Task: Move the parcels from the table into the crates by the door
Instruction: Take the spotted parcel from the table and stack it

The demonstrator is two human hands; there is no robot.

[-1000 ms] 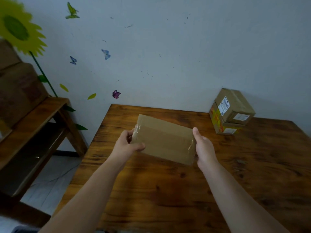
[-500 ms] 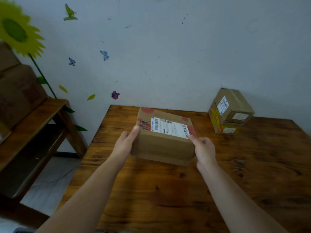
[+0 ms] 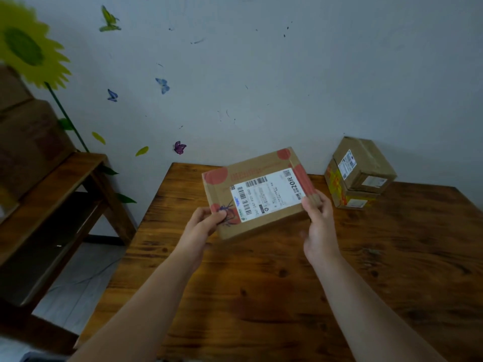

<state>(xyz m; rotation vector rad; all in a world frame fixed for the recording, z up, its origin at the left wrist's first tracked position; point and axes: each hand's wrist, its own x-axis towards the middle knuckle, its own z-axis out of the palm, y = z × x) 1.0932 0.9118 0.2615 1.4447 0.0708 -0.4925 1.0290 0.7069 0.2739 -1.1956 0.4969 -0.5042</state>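
A flat brown cardboard parcel (image 3: 258, 178) with red corner marks and a white shipping label is held above the wooden table (image 3: 274, 296), its labelled face tilted toward me. My left hand (image 3: 202, 226) pinches its lower left corner. My right hand (image 3: 317, 218) grips its lower right corner. Two more brown parcels (image 3: 358, 173) sit stacked at the back right of the table against the wall. No crates or door are in view.
A wooden shelf unit (image 3: 52, 194) stands to the left of the table with large cardboard boxes (image 3: 28, 142) on top. The grey wall (image 3: 261, 74) behind carries sunflower and butterfly stickers. Pale floor shows between shelf and table.
The parcel has been turned over in my hands: its plain taped side faced me before, now the labelled face does, and it sits slightly higher and tilted.
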